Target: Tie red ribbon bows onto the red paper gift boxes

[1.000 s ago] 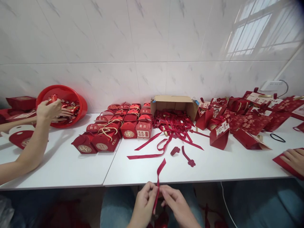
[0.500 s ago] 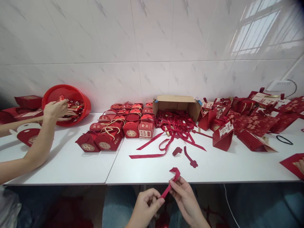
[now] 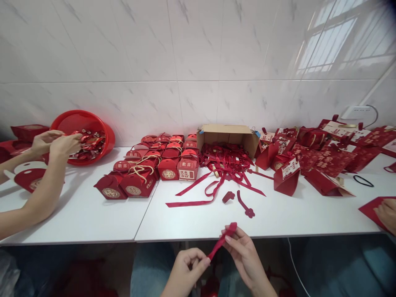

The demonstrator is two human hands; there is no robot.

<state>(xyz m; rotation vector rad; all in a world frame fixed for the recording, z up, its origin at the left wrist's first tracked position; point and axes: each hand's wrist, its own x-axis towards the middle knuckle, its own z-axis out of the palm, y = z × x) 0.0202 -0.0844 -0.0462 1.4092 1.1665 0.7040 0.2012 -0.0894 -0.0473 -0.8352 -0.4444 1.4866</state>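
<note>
A dark red ribbon (image 3: 220, 244) stretches slantwise between my hands, just over the table's front edge. My left hand (image 3: 188, 266) pinches its lower end between thumb and fingers. Higher up and to the right, my right hand (image 3: 244, 258) grips it near the folded upper end. Beyond my hands, two flower-shaped paper pieces lie on the table: a curled one (image 3: 228, 197) and a long strip with a flower end (image 3: 246, 205). Behind them, a cardboard box (image 3: 228, 129) on its side spills a tangle of red ribbons (image 3: 227, 159).
Red gift boxes (image 3: 139, 185) stand in rows left of the cardboard box. At far left, a co-worker's hands (image 3: 64, 145) are at a red basin (image 3: 109, 142) of wrapped sweets. Red paper bags (image 3: 286, 178) crowd the right. Another person's hand (image 3: 386, 214) holds red card.
The ribbon's upper end, bent over to the left before, now runs straighter along my right fingers. At left, the co-worker's hands have drawn back from the basin's inside.
</note>
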